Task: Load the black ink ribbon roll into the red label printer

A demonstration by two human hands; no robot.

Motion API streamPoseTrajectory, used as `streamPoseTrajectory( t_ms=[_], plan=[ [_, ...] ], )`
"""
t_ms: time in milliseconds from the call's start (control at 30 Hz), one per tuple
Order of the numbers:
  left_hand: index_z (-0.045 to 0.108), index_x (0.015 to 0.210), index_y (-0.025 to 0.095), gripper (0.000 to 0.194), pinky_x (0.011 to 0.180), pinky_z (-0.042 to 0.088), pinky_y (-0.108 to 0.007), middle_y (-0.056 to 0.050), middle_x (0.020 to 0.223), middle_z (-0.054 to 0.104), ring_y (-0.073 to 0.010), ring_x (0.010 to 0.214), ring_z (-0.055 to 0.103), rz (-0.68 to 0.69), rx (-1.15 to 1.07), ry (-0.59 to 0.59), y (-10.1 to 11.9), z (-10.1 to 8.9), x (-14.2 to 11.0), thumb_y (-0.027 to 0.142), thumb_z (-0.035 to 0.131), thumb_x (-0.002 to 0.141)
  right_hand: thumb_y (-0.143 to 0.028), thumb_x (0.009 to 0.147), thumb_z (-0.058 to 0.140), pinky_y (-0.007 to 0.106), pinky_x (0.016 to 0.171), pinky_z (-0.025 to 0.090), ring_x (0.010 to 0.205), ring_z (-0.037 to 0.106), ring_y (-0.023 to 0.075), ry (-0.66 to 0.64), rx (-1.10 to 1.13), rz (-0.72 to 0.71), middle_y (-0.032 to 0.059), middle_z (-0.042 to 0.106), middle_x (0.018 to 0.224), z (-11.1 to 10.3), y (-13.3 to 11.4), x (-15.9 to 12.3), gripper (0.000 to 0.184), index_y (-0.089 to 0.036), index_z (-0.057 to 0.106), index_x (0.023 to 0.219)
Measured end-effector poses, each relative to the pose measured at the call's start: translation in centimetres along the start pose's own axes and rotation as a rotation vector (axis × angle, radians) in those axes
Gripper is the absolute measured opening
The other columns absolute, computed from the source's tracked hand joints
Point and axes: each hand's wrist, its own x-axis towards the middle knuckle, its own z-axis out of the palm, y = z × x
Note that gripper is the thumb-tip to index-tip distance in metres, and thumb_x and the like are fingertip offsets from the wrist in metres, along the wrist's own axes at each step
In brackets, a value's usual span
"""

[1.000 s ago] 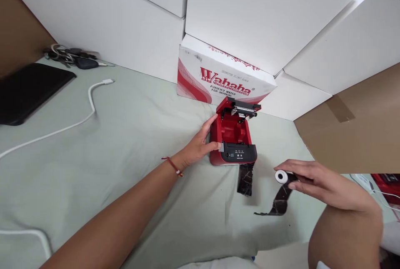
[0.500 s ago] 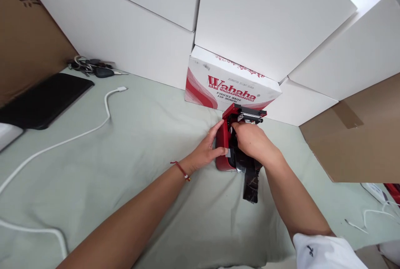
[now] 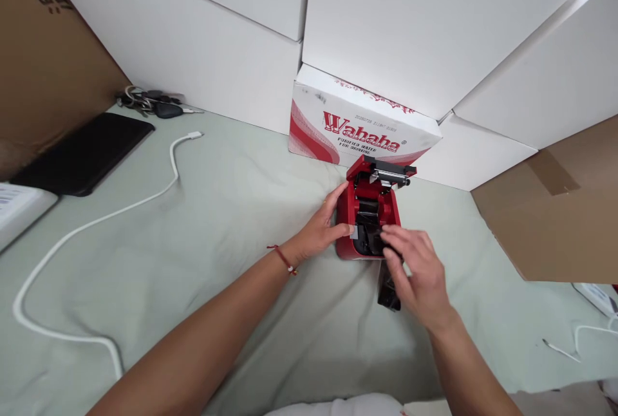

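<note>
A small red printer (image 3: pixel 344 229) stands on the green cloth with its lid (image 3: pixel 386 171) raised. Inside its body lies a dark roll (image 3: pixel 368 208), with glossy black film in front of it. A strip of black film (image 3: pixel 387 293) hangs over the front edge onto the cloth. My left hand (image 3: pixel 322 226) grips the printer's left side, thumb on the near rim by a grey tab. My right hand (image 3: pixel 418 268) is at the front right corner, fingers stretched over the black film and thumb apart below; whether it pinches any film is unclear.
A Wahaha water carton (image 3: pixel 364 126) stands right behind the printer, against white boxes (image 3: pixel 217 49). To the left are a white cable (image 3: pixel 96 226), a black tablet-like slab (image 3: pixel 89 152) and keys (image 3: pixel 154 104). Brown cardboard (image 3: pixel 555 223) borders the right side.
My right hand has come out of the printer's inside toward the front right, uncovering the dark roll. My left hand keeps its hold on the side.
</note>
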Motion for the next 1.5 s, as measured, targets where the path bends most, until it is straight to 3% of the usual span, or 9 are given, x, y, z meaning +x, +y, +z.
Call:
streamPoseTrajectory(
  t_ms=[133,367,567,667,800,967,1200,1333,1500],
  plan=[
    [0.028,0.174,0.033,0.099,0.143,0.022,-0.057,-0.007,0.188,0.025,-0.0351,0.173,0.026,-0.023,-0.012,0.018,0.7,0.2,-0.4,0.041,0.080,0.090,-0.009,0.104,0.065,0.051,0.101,0.063,0.119,0.072,0.0288,0.104,-0.059,-0.052,0.0128,0.078,0.139,2.0,-1.1,-3.4,0.055,-0.027,0.062,0.155],
    [0.037,0.169,0.036,0.083,0.141,0.026,-0.062,-0.008,0.186,0.028,-0.0341,0.174,0.025,-0.146,0.185,0.040,4.1,0.0,-0.9,0.045,0.076,0.096,-0.003,0.103,0.055,0.050,0.101,0.064,0.118,0.073,0.0267,0.182,-0.009,-0.031,0.0106,0.079,0.139,3.7,-0.2,-3.8,0.065,-0.030,0.055,0.163],
    [0.048,0.161,0.029,0.062,0.140,0.030,-0.055,-0.010,0.179,0.043,-0.0293,0.170,0.035,0.099,0.387,0.335,8.2,0.3,1.7,0.048,0.064,0.105,-0.002,0.102,0.057,0.052,0.108,0.061,0.126,0.071,0.0275,0.185,0.031,-0.009,0.0108,0.077,0.143,4.1,-0.3,-4.4,0.069,-0.029,0.052,0.165],
    [0.060,0.152,0.023,0.055,0.138,0.033,-0.053,-0.012,0.166,0.060,-0.0292,0.161,0.049,0.152,0.416,0.332,9.1,0.2,3.8,0.055,0.057,0.108,-0.003,0.102,0.056,0.052,0.111,0.060,0.128,0.070,0.0275,0.179,0.047,0.003,0.0102,0.076,0.145,4.3,-0.4,-4.5,0.071,-0.031,0.049,0.168],
    [0.070,0.140,0.022,0.062,0.129,0.045,-0.057,-0.013,0.154,0.070,-0.0325,0.148,0.062,0.120,0.366,0.288,8.1,0.1,4.6,0.070,0.049,0.107,-0.002,0.101,0.056,0.051,0.114,0.059,0.132,0.069,0.0268,0.188,0.060,-0.014,0.0106,0.076,0.146,4.4,-0.3,-4.6,0.074,-0.028,0.048,0.170],
    [0.083,0.104,0.025,0.052,0.128,0.047,-0.056,-0.008,0.126,0.084,-0.0284,0.136,0.071,0.282,0.367,0.256,4.5,0.2,1.8,0.056,0.042,0.115,-0.002,0.101,0.054,0.050,0.115,0.058,0.132,0.068,0.0258,0.172,0.068,-0.006,0.0097,0.076,0.145,4.4,-0.3,-4.8,0.074,-0.027,0.046,0.170],
    [0.078,0.107,0.026,0.038,0.123,0.051,-0.063,-0.010,0.124,0.085,-0.0305,0.136,0.072,0.449,0.543,0.238,2.2,0.4,-0.4,0.047,0.046,0.114,-0.004,0.102,0.053,0.048,0.111,0.058,0.124,0.071,0.0257,0.198,0.031,-0.001,0.0097,0.079,0.139,4.5,-0.6,-4.4,0.066,-0.026,0.052,0.164],
    [0.072,0.115,0.028,0.026,0.128,0.045,-0.066,-0.012,0.136,0.079,-0.0351,0.146,0.064,0.380,0.605,0.112,2.8,-0.1,-0.4,0.050,0.065,0.104,-0.003,0.102,0.054,0.049,0.111,0.058,0.124,0.070,0.0261,0.209,0.011,0.003,0.0099,0.079,0.138,4.4,-0.7,-4.2,0.065,-0.027,0.054,0.162],
    [0.064,0.132,0.030,0.045,0.140,0.021,-0.066,-0.011,0.169,0.053,-0.0363,0.172,0.029,0.281,0.404,0.068,1.7,-0.3,-0.4,0.056,0.076,0.096,0.000,0.100,0.058,0.050,0.113,0.056,0.127,0.067,0.0268,0.191,0.025,-0.006,0.0115,0.077,0.141,4.1,-0.7,-4.3,0.065,-0.025,0.057,0.161]
  ],
)
